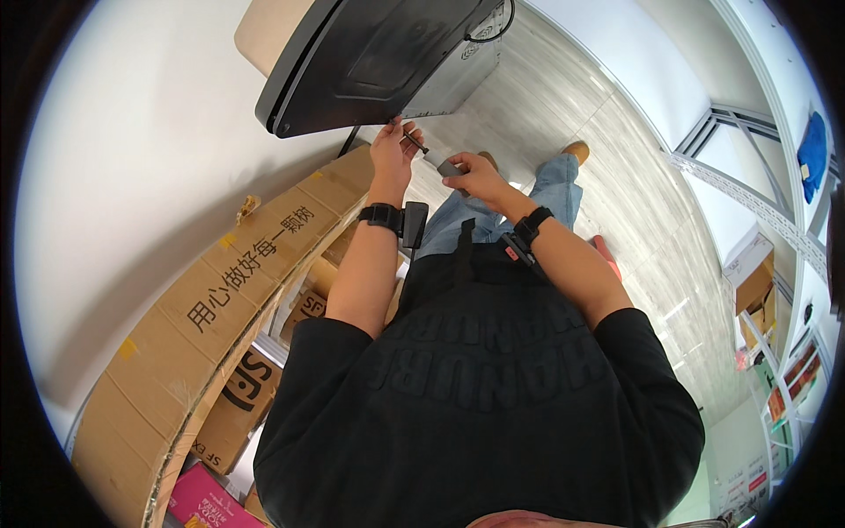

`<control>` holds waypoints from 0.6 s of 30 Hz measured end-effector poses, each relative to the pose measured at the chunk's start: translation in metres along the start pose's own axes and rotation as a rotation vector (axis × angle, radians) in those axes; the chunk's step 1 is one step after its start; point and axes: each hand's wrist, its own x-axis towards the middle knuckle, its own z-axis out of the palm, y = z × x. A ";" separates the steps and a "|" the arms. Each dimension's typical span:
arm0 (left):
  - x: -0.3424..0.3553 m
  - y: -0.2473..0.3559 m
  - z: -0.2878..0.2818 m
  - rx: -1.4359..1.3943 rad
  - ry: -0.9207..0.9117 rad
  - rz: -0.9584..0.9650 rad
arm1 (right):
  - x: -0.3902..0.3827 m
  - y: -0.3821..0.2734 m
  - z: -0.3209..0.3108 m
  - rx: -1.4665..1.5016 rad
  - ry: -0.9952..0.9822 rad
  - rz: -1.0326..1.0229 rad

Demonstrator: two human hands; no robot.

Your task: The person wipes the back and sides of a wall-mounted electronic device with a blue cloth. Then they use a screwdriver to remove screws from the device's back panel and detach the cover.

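black panel (374, 75) beyond hands, looks stiff, probably heavy | left hand (390, 151) by its near edge, fingers pinched on thin black piece (415, 140), likely light, grip near tip | grey block (451, 168) between hands, likely light, rigid, maybe slippery, hold by sides | right hand (481, 179) fingers clamped on it

The pale grey wood-grain floor (634, 207) shows plank seams and streaks of reflected light; two tan shoes (577, 151) stand on it, one mostly hidden.
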 end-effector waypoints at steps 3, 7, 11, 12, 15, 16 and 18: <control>0.001 -0.004 0.001 0.076 0.057 0.036 | -0.002 -0.004 0.005 -0.106 0.067 -0.053; 0.008 -0.007 0.000 0.109 0.109 0.056 | -0.010 -0.014 0.004 -0.121 0.078 -0.053; 0.013 -0.008 -0.004 0.026 0.042 0.057 | -0.012 -0.019 -0.004 0.218 0.038 0.046; 0.012 -0.008 -0.004 0.005 0.026 0.056 | -0.017 -0.029 -0.011 0.310 -0.032 0.132; 0.011 -0.007 -0.002 -0.044 -0.021 0.058 | -0.017 -0.033 -0.019 0.400 -0.130 0.250; 0.009 -0.007 -0.002 -0.057 -0.036 0.060 | -0.016 -0.032 -0.020 0.398 -0.144 0.267; 0.008 -0.007 0.000 -0.075 -0.012 0.054 | -0.008 -0.019 -0.014 0.268 -0.075 0.118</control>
